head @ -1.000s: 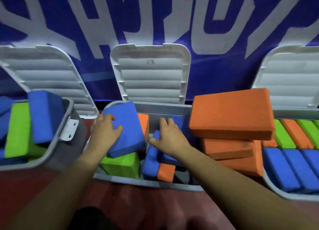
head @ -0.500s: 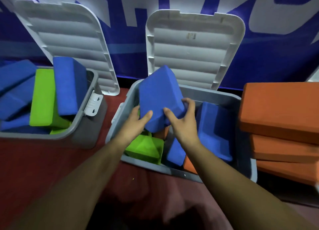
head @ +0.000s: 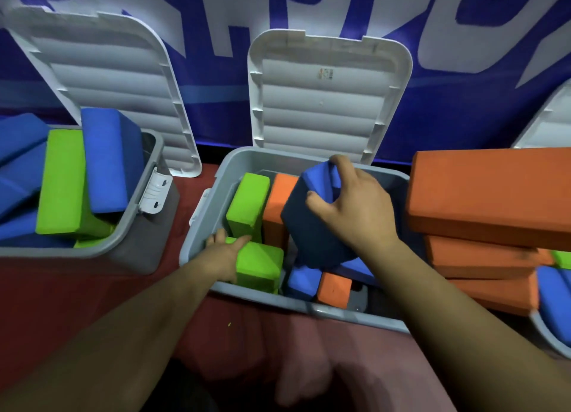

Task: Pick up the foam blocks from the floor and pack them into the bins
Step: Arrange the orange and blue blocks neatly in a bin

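While the right hand [head: 355,207], fingers curled over its far end, holds a blue block [head: 312,235] tilted above the middle bin [head: 355,316], the left hand [head: 224,254] lies against the near green block [head: 259,265]; whether it grips is unclear. Best practice: turn the block upright and lower it beside the orange block [head: 276,207], not wedged.

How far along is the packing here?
Done: the left bin is heaped with blue and green blocks. In hand: the right hand grips a blue block over the part-filled middle bin, while the left hand touches a green block inside. Left: seating that block; the orange stack at right may need packing.
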